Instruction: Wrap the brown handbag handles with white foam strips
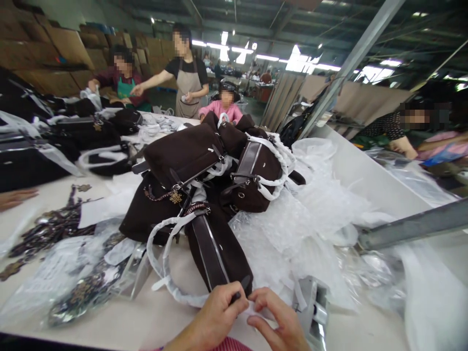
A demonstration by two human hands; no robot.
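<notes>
A dark brown bag (219, 243) lies on the white table (161, 321), its near end at my hands. My left hand (223, 312) is closed round a small dark piece at that end, perhaps a strap end or tab. Beside it, my right hand (276, 317) has its thumb and forefinger curved and apart, with the forefinger tip near the bag's corner and thin white material below. A loop of white-wrapped handle (166, 273) spreads left of the bag. More brown bags (183, 151) are piled behind it, one with a gold flower charm (176, 197).
Dark cords and charms (54, 229) and clear plastic packets (80, 278) lie left. White foam wrapping (292, 224) covers the right, near a metal tape dispenser (314, 312). Metal bars (413, 224) cross at right. Several people stand or sit around; another person's hand (18, 199) rests at far left.
</notes>
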